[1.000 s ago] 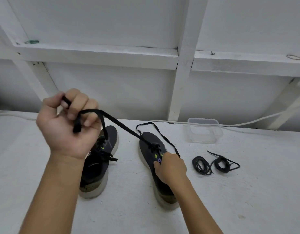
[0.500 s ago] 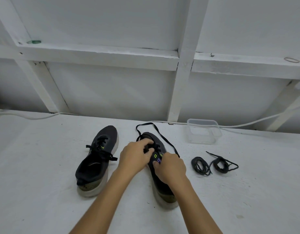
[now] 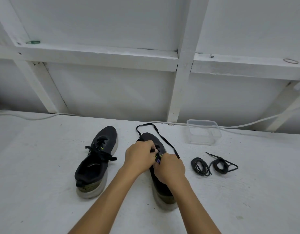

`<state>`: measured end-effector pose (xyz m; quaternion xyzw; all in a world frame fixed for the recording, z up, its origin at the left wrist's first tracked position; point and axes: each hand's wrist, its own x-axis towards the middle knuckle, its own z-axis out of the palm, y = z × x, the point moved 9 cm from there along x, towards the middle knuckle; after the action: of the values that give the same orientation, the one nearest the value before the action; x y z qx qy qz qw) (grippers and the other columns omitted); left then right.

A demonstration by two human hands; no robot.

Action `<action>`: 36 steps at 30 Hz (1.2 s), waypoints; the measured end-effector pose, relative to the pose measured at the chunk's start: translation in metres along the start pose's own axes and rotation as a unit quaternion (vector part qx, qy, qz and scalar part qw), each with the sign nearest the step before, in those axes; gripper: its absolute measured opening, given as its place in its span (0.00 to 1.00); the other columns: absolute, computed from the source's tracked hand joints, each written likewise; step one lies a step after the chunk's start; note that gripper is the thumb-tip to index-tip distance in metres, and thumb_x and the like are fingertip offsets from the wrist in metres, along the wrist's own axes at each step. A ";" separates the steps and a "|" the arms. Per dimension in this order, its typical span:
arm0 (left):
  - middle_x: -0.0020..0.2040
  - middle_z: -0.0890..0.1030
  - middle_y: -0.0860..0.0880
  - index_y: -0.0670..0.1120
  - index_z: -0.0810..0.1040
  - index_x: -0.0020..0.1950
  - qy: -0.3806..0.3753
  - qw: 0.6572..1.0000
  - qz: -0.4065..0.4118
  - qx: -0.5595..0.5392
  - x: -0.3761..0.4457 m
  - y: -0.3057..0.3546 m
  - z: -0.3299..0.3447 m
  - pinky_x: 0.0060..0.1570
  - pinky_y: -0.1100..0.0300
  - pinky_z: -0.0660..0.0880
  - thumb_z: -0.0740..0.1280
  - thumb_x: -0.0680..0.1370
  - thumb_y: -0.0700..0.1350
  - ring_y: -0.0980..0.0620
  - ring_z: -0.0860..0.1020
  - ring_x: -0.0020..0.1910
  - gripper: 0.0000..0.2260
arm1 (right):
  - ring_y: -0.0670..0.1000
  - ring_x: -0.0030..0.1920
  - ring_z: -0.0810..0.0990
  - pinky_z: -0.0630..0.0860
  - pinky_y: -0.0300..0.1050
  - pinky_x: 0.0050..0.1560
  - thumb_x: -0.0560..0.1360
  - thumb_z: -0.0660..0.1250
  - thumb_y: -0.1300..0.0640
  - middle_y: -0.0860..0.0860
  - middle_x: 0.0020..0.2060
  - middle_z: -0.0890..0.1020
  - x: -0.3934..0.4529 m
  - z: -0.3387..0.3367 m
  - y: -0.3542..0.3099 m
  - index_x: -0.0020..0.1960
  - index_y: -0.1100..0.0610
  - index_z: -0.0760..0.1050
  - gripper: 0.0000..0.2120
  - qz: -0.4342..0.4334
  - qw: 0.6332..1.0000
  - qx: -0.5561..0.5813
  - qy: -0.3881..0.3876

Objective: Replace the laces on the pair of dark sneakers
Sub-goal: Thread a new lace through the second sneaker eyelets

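Dark sneakers (image 3: pixel 97 159): 2 | coiled laces (image 3: pixel 213 165): 2 | both hands' fingers (image 3: pixel 151 146) pinching lace (image 3: pixel 164 140)

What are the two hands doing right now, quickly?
Left hand: fingers pinch the black lace at the right sneaker's eyelets.
Right hand: curled on the same sneaker's upper; what it grips is hidden.

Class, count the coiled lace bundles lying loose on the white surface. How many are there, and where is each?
2. One bundle lies just right of the right sneaker; the other bundle lies beside it, further right, with loose ends trailing. Both sit in front of the clear tub. None seems hidden.
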<state>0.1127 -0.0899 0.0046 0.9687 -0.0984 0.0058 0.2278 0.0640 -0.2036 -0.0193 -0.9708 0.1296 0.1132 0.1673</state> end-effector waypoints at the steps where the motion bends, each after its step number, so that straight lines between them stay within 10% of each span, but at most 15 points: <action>1: 0.50 0.83 0.53 0.54 0.79 0.53 0.002 1.000 -0.010 -0.009 0.000 -0.003 -0.001 0.39 0.59 0.66 0.64 0.81 0.52 0.50 0.78 0.49 0.06 | 0.57 0.54 0.79 0.67 0.44 0.42 0.82 0.61 0.46 0.55 0.56 0.80 -0.001 0.000 -0.001 0.56 0.56 0.72 0.13 -0.001 1.000 0.001 -0.004; 10: 0.35 0.81 0.56 0.53 0.81 0.45 0.021 0.977 -0.040 -0.209 -0.001 -0.047 -0.043 0.40 0.59 0.74 0.69 0.79 0.50 0.57 0.78 0.34 0.04 | 0.55 0.46 0.80 0.73 0.46 0.43 0.79 0.59 0.33 0.51 0.42 0.82 0.001 0.004 0.006 0.44 0.54 0.78 0.25 0.000 0.987 0.156 -0.038; 15: 0.29 0.73 0.55 0.56 0.83 0.42 0.016 0.862 -0.058 -0.504 0.012 -0.041 -0.067 0.31 0.64 0.72 0.70 0.77 0.51 0.55 0.71 0.27 0.04 | 0.48 0.55 0.80 0.73 0.41 0.54 0.76 0.71 0.44 0.43 0.51 0.82 0.019 -0.010 -0.016 0.70 0.43 0.75 0.23 -0.099 0.969 0.225 -0.015; 18: 0.30 0.70 0.53 0.54 0.84 0.41 -0.010 0.768 -0.016 -0.641 0.028 -0.017 -0.083 0.30 0.64 0.70 0.71 0.74 0.51 0.55 0.67 0.27 0.03 | 0.43 0.49 0.80 0.73 0.38 0.51 0.76 0.72 0.43 0.39 0.44 0.81 0.029 -0.013 -0.041 0.63 0.40 0.81 0.16 -0.164 0.955 0.239 -0.056; 24: 0.48 0.83 0.57 0.57 0.82 0.54 0.059 0.912 0.004 -0.406 0.044 -0.034 -0.097 0.51 0.58 0.77 0.68 0.80 0.51 0.56 0.81 0.48 0.05 | 0.40 0.36 0.81 0.75 0.38 0.37 0.79 0.66 0.50 0.44 0.41 0.85 0.051 -0.037 -0.015 0.44 0.50 0.82 0.09 -0.102 0.901 0.419 -0.043; 26: 0.68 0.75 0.52 0.55 0.75 0.69 0.018 0.992 -0.007 -0.124 0.046 -0.046 -0.079 0.63 0.52 0.73 0.66 0.81 0.53 0.51 0.74 0.66 0.16 | 0.41 0.35 0.82 0.75 0.36 0.34 0.79 0.66 0.51 0.45 0.41 0.85 0.053 -0.032 -0.002 0.45 0.50 0.82 0.08 -0.063 0.908 0.414 -0.029; 28: 0.79 0.59 0.48 0.54 0.65 0.77 -0.029 0.995 -0.061 0.066 0.039 -0.062 -0.060 0.66 0.46 0.70 0.64 0.81 0.54 0.44 0.63 0.74 0.25 | 0.45 0.39 0.83 0.77 0.40 0.38 0.79 0.68 0.50 0.46 0.42 0.85 0.052 -0.018 0.003 0.46 0.49 0.82 0.06 -0.047 0.925 0.375 -0.032; 32: 0.56 0.80 0.49 0.50 0.81 0.53 0.071 0.992 -0.105 -0.015 0.015 -0.070 -0.046 0.51 0.52 0.75 0.65 0.80 0.55 0.46 0.77 0.57 0.11 | 0.45 0.39 0.82 0.77 0.42 0.41 0.75 0.70 0.40 0.45 0.38 0.84 0.049 -0.002 -0.001 0.43 0.49 0.81 0.13 -0.034 0.952 0.303 -0.014; 36: 0.34 0.80 0.56 0.51 0.77 0.34 0.003 0.972 -0.194 -0.137 -0.003 -0.073 -0.003 0.39 0.59 0.72 0.68 0.73 0.65 0.53 0.79 0.40 0.19 | 0.44 0.42 0.82 0.73 0.38 0.41 0.72 0.74 0.41 0.44 0.38 0.84 0.050 0.001 -0.006 0.41 0.49 0.81 0.12 -0.036 0.952 0.303 0.004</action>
<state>0.1242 -0.0244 -0.0251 0.9291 0.0918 -0.0490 0.3550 0.1125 -0.2085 -0.0316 -0.8788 0.1239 0.0583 0.4572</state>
